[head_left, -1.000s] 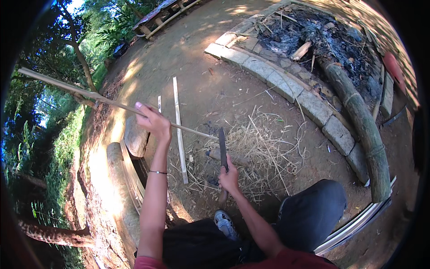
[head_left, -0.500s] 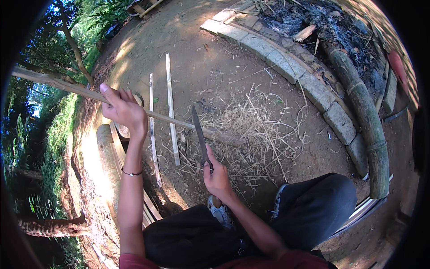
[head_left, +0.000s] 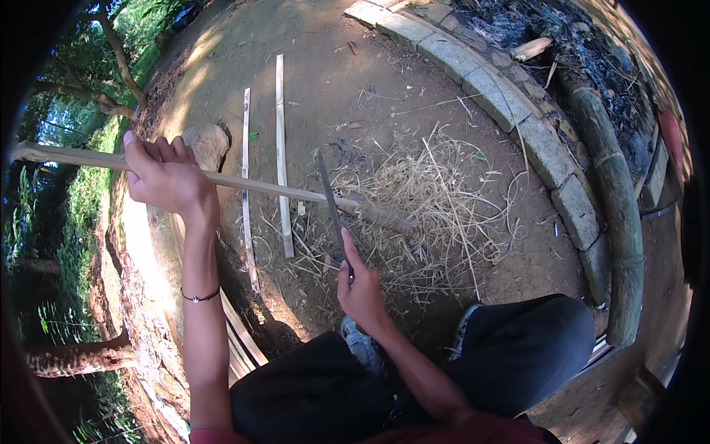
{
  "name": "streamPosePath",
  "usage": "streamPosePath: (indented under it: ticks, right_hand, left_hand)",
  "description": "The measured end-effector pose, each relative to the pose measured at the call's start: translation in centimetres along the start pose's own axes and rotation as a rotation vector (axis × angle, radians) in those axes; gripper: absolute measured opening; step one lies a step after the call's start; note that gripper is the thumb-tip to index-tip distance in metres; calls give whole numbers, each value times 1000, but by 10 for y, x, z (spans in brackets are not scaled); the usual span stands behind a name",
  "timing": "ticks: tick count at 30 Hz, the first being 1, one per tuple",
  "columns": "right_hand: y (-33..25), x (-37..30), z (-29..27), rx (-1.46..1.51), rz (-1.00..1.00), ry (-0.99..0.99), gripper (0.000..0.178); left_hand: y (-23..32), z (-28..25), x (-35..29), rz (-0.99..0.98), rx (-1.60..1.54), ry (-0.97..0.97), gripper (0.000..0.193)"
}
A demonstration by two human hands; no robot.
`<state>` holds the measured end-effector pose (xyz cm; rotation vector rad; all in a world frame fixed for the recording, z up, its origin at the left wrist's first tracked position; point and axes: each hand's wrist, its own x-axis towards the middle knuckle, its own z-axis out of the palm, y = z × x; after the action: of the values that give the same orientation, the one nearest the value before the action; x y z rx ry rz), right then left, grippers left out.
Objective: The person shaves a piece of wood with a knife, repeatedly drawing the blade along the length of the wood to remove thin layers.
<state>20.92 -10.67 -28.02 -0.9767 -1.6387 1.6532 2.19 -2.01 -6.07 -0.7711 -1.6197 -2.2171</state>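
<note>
Pale wood fills the middle of my head feed: a long strip [head_left: 265, 187], its long axis crosswise, reaching from well left of the shavings pile [head_left: 444, 189] to its left part, right end pointing into it. My left hand [head_left: 171, 177], left of the pile, curls closed around the strip; my right hand [head_left: 361, 292], on the pile's near side, grips a knife [head_left: 337, 222].

covered and cut off
the right hand [head_left: 360, 292] hides most of the handle of the knife [head_left: 326, 177]; the left hand [head_left: 174, 183] covers part of the wooden strip [head_left: 251, 184]; the picture's top edge crops the ash bed [head_left: 492, 31].
</note>
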Motion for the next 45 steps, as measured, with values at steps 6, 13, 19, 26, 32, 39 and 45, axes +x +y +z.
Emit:
streamPosePath:
  ticks: [6,13,19,26,32,39,45]
  right_hand:
    - [58,15,7,-94,139,-6,68]
    - [76,25,14,-184,92,34,68]
    - [40,37,15,-91,40,-35,68]
    - [111,39,20,-184,68,62,67]
    - [76,37,25,-131,58,38,64]
    - [106,41,30,-182,-1,111,64]
    - [133,40,26,-240,79,126,66]
  left_hand:
    - [-12,-24,13,-15,41,3,40]
    - [-9,-11,20,-36,56,1,39]
    - [-12,-22,19,-28,93,-18,37]
    - [-9,-16,14,-32,102,-34,39]
    - [-8,-17,15,-19,93,11,39]
    - [-11,-19,17,4,83,-24,39]
    - [-12,-12,17,-13,70,23,39]
